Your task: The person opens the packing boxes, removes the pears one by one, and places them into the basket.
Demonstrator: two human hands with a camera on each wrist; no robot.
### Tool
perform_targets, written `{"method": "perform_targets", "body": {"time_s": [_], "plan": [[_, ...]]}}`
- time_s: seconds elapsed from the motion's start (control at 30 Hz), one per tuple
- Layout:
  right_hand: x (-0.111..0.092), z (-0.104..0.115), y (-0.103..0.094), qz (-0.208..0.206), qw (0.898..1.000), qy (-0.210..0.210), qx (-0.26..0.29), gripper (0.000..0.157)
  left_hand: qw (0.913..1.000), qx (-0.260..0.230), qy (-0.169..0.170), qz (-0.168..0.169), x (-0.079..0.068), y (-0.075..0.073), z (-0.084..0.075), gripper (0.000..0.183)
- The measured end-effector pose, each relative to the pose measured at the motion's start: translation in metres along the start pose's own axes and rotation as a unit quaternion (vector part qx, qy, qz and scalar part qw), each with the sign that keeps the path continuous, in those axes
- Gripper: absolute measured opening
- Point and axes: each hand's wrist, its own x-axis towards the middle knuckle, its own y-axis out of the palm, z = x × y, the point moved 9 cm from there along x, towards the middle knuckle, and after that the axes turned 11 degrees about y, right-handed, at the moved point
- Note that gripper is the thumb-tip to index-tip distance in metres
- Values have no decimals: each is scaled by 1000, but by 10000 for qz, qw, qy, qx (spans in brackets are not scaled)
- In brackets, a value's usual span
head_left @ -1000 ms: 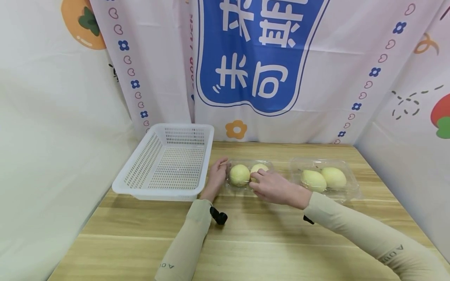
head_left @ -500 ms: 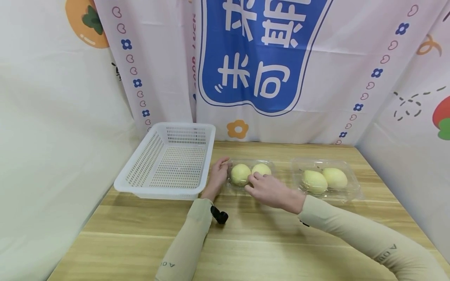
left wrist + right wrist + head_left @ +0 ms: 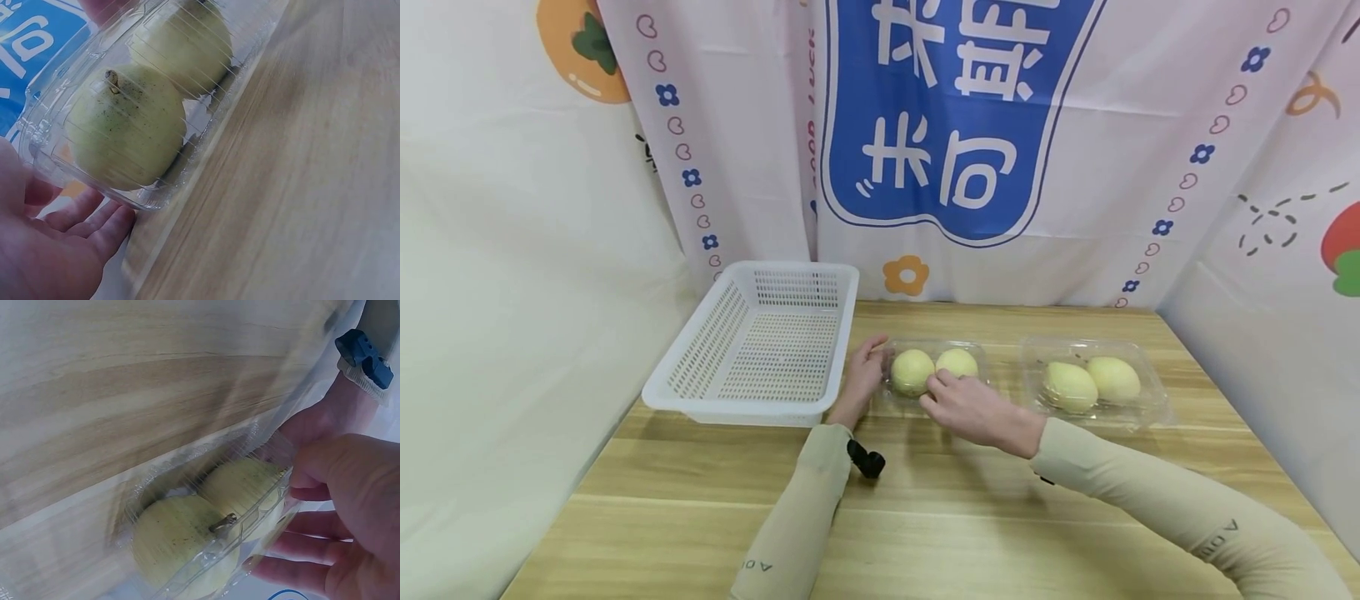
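Observation:
A clear plastic clamshell box [image 3: 928,345] sits mid-table with two pale yellow pears [image 3: 913,372] inside. At its left end my left hand [image 3: 862,379] touches the plastic. In the left wrist view that hand's fingers [image 3: 94,225] lie nearly straight against the end and lower corner. My right hand [image 3: 970,408] is at the front long side and pinches the rim between thumb and fingers. In the right wrist view its thumb [image 3: 319,465] is on one side of the rim and the fingers are on the other. The lid looks shut over the pears.
A white perforated basket [image 3: 658,387] stands at the left, close beside the left forearm. To the right is another clear box [image 3: 1146,392] with two pears [image 3: 1070,387]. Printed curtains [image 3: 745,167] hang behind and at the sides of the wooden table [image 3: 925,542].
My right hand has shifted slightly left and toward the near edge along the box's front, uncovering more of the right pear. The left hand and the box stay in place.

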Motion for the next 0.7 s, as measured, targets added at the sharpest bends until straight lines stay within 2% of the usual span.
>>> {"method": "perform_targets", "body": {"time_s": [0.17, 0.33, 0.47, 0.7], "plan": [[1, -1, 3, 63, 9999, 76, 51, 4, 9997, -78, -48, 214, 1, 0, 5, 44], [2, -2, 1, -61, 9999, 107, 85, 4, 9991, -153, -45, 391, 1, 0, 7, 45], [2, -1, 0, -82, 9998, 95, 172, 4, 9984, -369, -23, 431, 1, -2, 9, 46], [2, -3, 1, 178, 9992, 117, 327, 5, 9951, -912, -146, 351, 0, -2, 12, 46]]}}
